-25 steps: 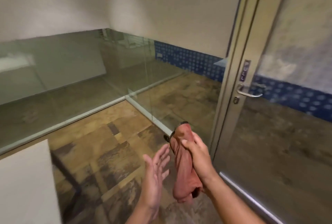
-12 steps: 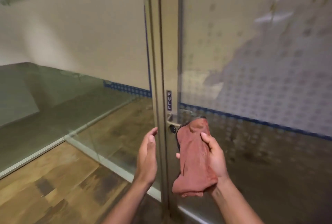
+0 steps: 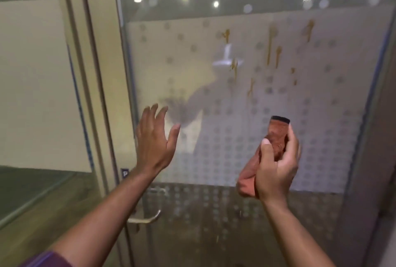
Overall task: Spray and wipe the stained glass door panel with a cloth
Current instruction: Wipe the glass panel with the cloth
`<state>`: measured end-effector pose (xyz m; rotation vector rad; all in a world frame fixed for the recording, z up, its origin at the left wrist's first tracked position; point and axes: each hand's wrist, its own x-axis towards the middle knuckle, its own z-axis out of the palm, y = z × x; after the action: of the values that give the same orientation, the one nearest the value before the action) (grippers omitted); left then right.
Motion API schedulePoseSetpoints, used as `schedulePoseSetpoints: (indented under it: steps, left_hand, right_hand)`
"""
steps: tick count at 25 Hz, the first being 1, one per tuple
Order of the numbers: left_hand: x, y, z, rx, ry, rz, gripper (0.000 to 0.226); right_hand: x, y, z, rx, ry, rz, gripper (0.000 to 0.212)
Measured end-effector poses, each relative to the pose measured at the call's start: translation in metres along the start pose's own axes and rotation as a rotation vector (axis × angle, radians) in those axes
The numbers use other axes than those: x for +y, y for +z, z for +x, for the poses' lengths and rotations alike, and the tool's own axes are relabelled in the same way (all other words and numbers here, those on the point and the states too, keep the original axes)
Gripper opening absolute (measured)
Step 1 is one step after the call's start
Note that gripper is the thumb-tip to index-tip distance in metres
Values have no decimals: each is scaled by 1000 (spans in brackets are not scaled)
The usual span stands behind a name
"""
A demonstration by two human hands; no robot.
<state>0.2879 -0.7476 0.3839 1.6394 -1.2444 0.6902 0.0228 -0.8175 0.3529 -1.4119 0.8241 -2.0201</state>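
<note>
The right hand (image 3: pixel 276 166) clutches a reddish cloth (image 3: pixel 276 138) before the glass door panel (image 3: pixel 321 127); yellowish drip stains (image 3: pixel 270 45) (toward one o'clock) streak it. The left hand (image 3: pixel 155 140) is raised, fingers spread.

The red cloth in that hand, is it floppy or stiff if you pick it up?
Probably floppy: the red cloth is wrapped round something dark-topped in the right hand, and its loose end droops in soft folds below the palm. It likely weighs little, as the fingers seem to hold it loosely.
</note>
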Motion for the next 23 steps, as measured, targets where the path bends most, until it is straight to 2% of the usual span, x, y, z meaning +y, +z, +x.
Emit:
schedulePoseSetpoints:
  steps: [2, 4, 6, 9, 15, 23]
  left_hand:
    - [-2, 17, 42, 69, 151, 114, 75]
    - [-6, 33, 76, 112, 273, 201, 75]
    - [-14, 48, 97, 142, 345, 246, 77]
    - [-30, 69, 110, 221, 402, 266, 80]
    - [-46, 90, 116, 308, 451, 270, 84]
    - [-46, 92, 116, 297, 475, 253, 81]
  right_hand:
    - [14, 0, 32, 87, -211, -157, 68]
    - [34, -5, 64, 179, -334, -301, 69]
    - [53, -10, 90, 246, -351, -442, 70]
    - [75, 4, 113, 240, -260, -602, 74]
    - [93, 48, 115, 355, -268, -548, 72]
    - [60, 140, 54, 193, -433, -572, 67]
